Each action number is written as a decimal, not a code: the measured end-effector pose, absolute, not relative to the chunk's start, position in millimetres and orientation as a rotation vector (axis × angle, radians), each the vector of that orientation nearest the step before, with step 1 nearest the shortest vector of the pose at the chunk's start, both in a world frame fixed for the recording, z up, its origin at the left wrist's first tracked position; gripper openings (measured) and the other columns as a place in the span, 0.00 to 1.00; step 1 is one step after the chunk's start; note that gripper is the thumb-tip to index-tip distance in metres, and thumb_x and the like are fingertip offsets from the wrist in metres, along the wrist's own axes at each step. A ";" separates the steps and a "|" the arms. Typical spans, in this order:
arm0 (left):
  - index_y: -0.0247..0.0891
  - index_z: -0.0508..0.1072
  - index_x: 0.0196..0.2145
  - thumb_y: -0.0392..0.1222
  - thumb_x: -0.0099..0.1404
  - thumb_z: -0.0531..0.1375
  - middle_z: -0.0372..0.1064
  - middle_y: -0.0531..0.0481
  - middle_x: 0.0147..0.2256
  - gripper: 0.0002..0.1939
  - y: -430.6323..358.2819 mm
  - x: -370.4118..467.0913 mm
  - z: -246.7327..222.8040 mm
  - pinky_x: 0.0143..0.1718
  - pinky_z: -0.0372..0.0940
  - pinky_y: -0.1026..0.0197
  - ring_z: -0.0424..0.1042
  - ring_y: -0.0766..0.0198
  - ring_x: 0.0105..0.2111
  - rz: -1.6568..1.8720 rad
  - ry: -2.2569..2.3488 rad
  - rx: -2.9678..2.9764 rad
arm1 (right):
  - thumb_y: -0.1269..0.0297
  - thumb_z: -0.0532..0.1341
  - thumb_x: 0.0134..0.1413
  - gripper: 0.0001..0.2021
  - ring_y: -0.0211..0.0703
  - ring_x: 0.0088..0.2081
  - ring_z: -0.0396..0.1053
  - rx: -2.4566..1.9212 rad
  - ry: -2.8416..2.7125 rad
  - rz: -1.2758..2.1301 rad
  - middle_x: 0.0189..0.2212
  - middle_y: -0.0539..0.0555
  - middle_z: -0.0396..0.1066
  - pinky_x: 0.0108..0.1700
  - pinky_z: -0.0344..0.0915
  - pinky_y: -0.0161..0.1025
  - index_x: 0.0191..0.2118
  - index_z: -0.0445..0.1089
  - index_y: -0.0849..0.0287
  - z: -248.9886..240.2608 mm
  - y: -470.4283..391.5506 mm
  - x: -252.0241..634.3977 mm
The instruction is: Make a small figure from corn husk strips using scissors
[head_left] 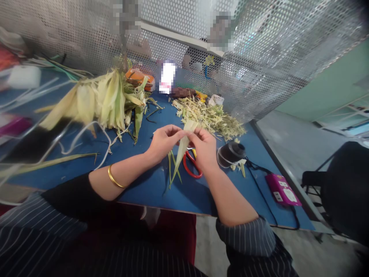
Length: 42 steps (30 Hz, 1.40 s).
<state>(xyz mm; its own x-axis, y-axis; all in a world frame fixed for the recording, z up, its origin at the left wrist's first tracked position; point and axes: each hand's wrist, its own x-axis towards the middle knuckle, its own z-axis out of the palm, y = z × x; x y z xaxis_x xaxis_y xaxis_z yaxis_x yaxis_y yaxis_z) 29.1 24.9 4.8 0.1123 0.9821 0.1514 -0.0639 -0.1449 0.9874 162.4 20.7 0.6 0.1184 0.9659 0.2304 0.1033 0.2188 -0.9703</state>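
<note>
Between my two hands is a pale green corn husk (181,152), its pointed end hanging down over the table. My left hand (165,141) pinches it near the top, thumb against fingers. My right hand (204,145) grips the same husk from the other side, fingertips close to the left ones. Below the hands lie red-handled scissors (192,169), partly covered by the husk and my right hand. Narrow green strips (175,165) rest on the table beside the husk's tip.
A big bundle of corn husks (100,100) lies at the back left, a heap of shredded husk (210,115) at the back right. Right of my hands are a black spool-like object (232,154) and a purple packet (283,190). A perforated metal screen (173,46) stands behind the blue table (184,200).
</note>
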 end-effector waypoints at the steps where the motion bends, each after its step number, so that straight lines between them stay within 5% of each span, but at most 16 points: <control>1: 0.34 0.72 0.28 0.45 0.56 0.61 0.67 0.51 0.24 0.10 26.9 28.0 6.4 0.22 0.56 0.67 0.61 0.71 0.22 1.289 1.014 1.301 | 0.57 0.62 0.47 0.10 0.34 0.23 0.61 -1.162 -1.311 0.929 0.21 0.46 0.64 0.25 0.62 0.34 0.27 0.65 0.58 -0.2 18.4 159.7; 42: 0.36 0.65 0.26 0.44 0.62 0.55 0.62 0.54 0.22 0.11 32.5 32.8 -14.2 0.23 0.54 0.66 0.59 0.70 0.23 1.267 1.071 1.420 | 0.63 0.61 0.50 0.06 0.33 0.26 0.58 -1.012 -1.263 1.110 0.22 0.46 0.61 0.30 0.58 0.34 0.27 0.65 0.58 -13.3 18.3 150.1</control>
